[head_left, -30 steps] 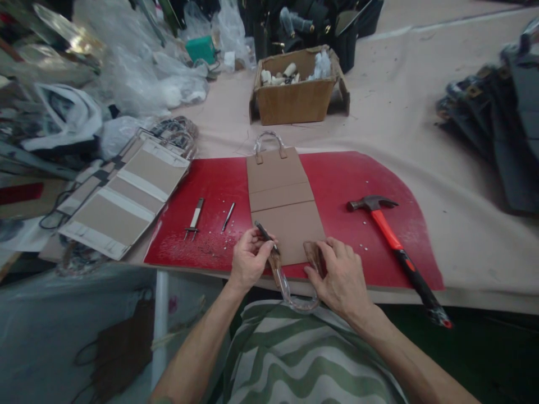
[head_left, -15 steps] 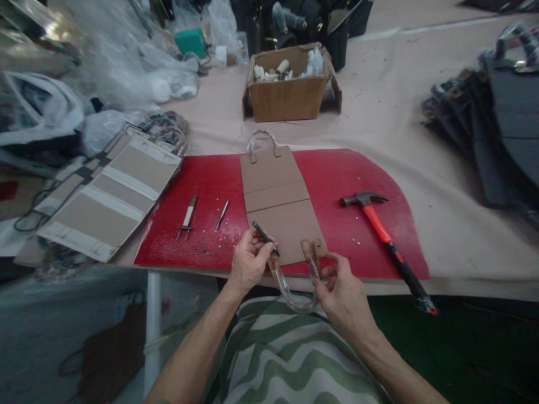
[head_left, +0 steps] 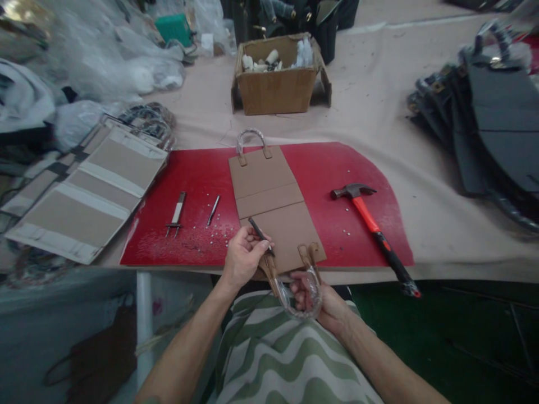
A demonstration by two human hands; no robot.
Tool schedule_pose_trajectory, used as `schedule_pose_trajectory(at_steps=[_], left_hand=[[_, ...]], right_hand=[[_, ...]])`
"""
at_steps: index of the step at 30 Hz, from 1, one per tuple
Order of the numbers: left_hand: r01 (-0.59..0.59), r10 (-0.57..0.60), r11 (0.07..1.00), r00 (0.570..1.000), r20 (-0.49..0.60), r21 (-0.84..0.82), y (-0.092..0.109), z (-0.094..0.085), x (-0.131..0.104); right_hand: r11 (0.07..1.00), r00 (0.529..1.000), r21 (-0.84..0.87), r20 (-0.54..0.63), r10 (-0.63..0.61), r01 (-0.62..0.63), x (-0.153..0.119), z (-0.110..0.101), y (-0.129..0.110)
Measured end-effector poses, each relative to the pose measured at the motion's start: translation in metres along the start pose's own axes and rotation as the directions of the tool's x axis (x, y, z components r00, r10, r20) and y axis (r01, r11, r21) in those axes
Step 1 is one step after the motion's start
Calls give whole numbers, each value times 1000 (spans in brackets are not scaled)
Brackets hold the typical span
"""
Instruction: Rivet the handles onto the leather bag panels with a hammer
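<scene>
At the near edge of the red mat (head_left: 311, 168), the left hand (head_left: 245, 255) covers part of the dark rod (head_left: 261, 235), and the strap end by its tip is too blurred to make out. The right hand (head_left: 322, 300) lies partly behind the wrapped handle (head_left: 298, 308), its grip unclear. White specks (head_left: 345, 232) on the mat are too small to identify. Right of it, the dark panels (head_left: 501, 106) run out of view; beyond it, the carton (head_left: 275, 94) hides the lower part of its contents, and the black bags (head_left: 328, 28) are cut off above. Left of it, the plastic sheeting (head_left: 101, 62) is blurred and cut off.
</scene>
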State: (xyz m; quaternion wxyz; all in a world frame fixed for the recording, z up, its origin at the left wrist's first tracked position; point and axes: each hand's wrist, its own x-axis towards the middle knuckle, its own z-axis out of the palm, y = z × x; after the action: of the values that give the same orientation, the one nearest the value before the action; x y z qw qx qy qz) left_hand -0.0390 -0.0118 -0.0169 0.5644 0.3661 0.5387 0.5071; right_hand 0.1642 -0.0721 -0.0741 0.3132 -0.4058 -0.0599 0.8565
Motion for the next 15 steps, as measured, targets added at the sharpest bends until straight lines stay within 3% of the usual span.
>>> schedule_pose_trajectory(at_steps=[2, 4, 7, 12, 15], left_hand=[[-28, 28, 1000, 1000, -4, -4, 0, 3, 5], [-34, 34, 999, 999, 7, -9, -2, 6, 7], [-17, 17, 1000, 1000, 18, -2, -5, 8, 6], [58, -58, 998, 998, 19, 8, 2, 8, -1], [149, -148, 989, 989, 26, -23, 14, 9, -4]], right_hand=[[997, 985, -18, 156, -75, 79, 16, 6, 6], [982, 956, -13, 232, -178, 186, 29, 13, 12], [959, 943, 0, 182, -277, 282, 36, 22, 18], [961, 953, -122, 209, -221, 250, 23, 36, 16], [945, 950, -133, 140, -280, 298, 15, 48, 10]])
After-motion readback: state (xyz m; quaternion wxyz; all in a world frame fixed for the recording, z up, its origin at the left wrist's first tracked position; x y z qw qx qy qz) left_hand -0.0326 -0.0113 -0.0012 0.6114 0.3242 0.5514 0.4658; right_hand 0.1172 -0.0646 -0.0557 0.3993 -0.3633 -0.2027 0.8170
